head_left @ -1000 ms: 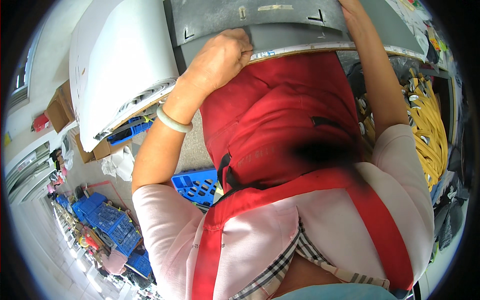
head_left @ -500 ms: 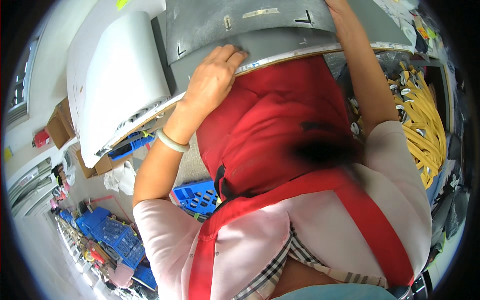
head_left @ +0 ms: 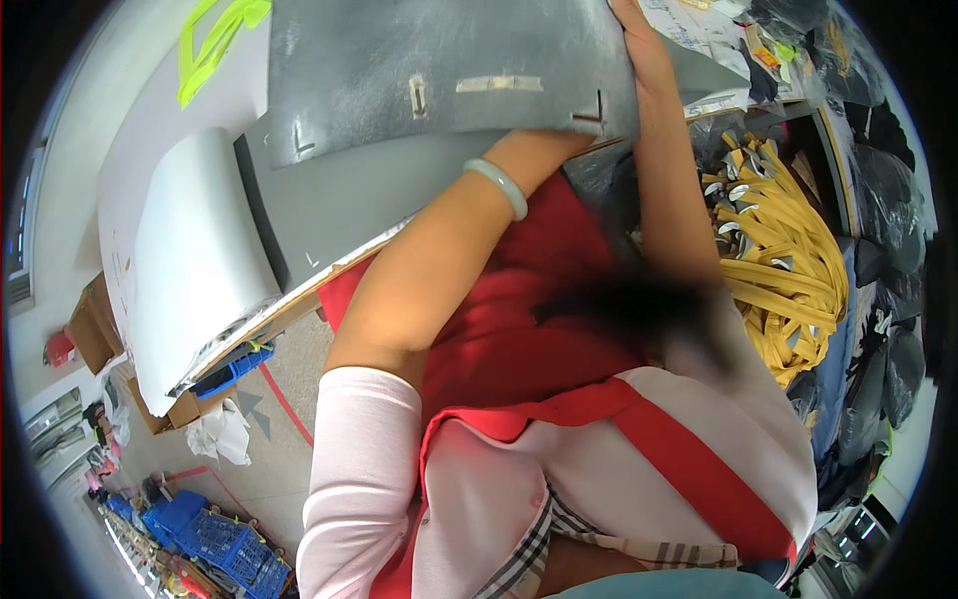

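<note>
A stiff grey template sheet (head_left: pixel 449 60) with slots, tape strips and black corner marks is raised above a smooth grey sheet of material (head_left: pixel 369 185) on the table. At its right edge my right hand (head_left: pixel 641 45) is closed on the template; part of that hand runs out of the top of the view. My left hand (head_left: pixel 564 146) reaches across to the right and goes beneath the template's near edge, near its right corner. The template covers the fingers of my left hand. Left of the material lies a rolled white sheet (head_left: pixel 200 220), overhanging the table's front edge.
Bright yellow-green strips (head_left: pixel 222 45) lie at the back left. Yellow straps (head_left: pixel 788 260) hang in a bundle to the right, beside dark plastic-wrapped items (head_left: pixel 888 210). Cardboard boxes (head_left: pixel 97 324) and blue crates (head_left: pixel 235 549) stand on the floor at left.
My left hand has moved right, from the material's near edge to under the template. The table and template appear shifted left and lower in view, and my right hand remains at the template's edge.
</note>
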Action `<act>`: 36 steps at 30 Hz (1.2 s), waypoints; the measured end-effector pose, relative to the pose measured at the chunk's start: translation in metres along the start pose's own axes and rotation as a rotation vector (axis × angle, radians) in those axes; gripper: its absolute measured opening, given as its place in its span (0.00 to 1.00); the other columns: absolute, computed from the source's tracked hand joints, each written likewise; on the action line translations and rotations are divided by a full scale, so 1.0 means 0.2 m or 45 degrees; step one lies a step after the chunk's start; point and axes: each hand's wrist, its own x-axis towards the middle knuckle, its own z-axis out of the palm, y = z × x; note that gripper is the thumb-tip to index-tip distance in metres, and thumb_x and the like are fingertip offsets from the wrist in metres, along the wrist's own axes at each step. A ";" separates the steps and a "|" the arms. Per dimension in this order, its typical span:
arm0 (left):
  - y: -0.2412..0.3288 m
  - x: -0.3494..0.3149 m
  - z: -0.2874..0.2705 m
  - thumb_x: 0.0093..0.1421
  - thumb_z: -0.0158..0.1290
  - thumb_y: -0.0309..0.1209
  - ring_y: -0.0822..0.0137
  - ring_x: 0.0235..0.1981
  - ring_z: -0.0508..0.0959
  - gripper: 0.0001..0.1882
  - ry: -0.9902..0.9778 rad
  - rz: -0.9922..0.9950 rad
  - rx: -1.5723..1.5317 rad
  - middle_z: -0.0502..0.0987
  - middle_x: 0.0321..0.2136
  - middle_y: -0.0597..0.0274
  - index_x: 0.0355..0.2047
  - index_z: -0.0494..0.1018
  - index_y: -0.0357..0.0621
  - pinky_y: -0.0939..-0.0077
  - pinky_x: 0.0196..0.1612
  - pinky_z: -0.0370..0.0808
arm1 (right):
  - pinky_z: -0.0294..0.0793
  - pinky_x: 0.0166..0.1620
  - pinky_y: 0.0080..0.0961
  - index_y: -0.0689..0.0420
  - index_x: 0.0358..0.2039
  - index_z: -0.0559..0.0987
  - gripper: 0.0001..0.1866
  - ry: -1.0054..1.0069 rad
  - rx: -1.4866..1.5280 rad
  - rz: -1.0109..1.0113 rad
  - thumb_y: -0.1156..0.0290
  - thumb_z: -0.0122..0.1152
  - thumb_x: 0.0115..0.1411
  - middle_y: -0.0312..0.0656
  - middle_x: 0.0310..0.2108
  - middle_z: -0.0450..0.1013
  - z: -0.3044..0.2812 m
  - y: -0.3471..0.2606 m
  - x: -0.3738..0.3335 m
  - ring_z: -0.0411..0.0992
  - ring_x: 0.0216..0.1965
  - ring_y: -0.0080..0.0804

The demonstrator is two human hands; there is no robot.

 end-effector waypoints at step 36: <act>-0.84 -2.57 -3.26 0.69 0.47 0.51 0.54 0.55 0.78 0.29 -0.888 -1.746 1.932 0.80 0.52 0.48 0.53 0.79 0.39 0.53 0.57 0.73 | 0.68 0.63 0.29 0.59 0.65 0.69 0.31 0.044 -0.284 0.565 0.52 0.58 0.69 0.43 0.60 0.72 0.04 0.22 0.14 0.70 0.60 0.33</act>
